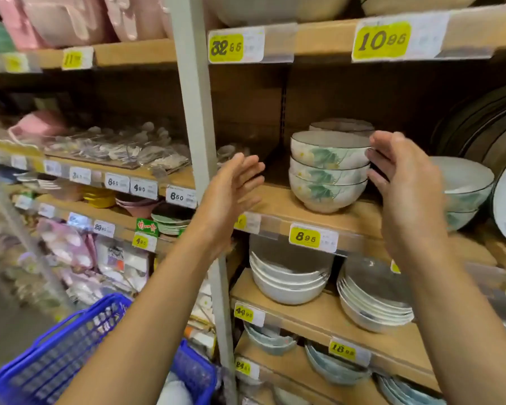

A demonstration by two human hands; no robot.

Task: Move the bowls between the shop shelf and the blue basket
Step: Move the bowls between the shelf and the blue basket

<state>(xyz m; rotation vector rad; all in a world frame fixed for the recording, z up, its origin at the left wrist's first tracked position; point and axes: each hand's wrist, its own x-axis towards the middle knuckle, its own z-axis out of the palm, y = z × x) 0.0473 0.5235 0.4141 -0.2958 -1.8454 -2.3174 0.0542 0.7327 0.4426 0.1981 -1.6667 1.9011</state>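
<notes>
My left hand is up with its fingers straight and the palm turned toward the right, holding nothing. Its forearm passes over the blue basket, which sits nearest me at the lower left of the frame. Something pale shows at the basket's bottom edge, too blurred to name.

My right hand, right of centre, is spread wide with the fingers loosely bent. The thumb is up by the top rim and the fingertips are at the right side of the stack of bowls. I cannot tell whether they press it or only brush it, and nothing is clasped yet.

The stack is three nested bowls, upright, white with a green leaf print. It stands on the shop shelf in the middle of the frame, just above a yellow price tag. It lies between my two hands: the right one is at it, while the left is apart, with bare shelf between palm and bowls. The stack's long axis runs straight up, so I judge it wants a squeeze from both sides, and the left hand must travel right to meet it. The basket lies down and to the left, past the grey post.

Behind the stack sits a second pile of bowls, and plates lean at the right edge.
</notes>
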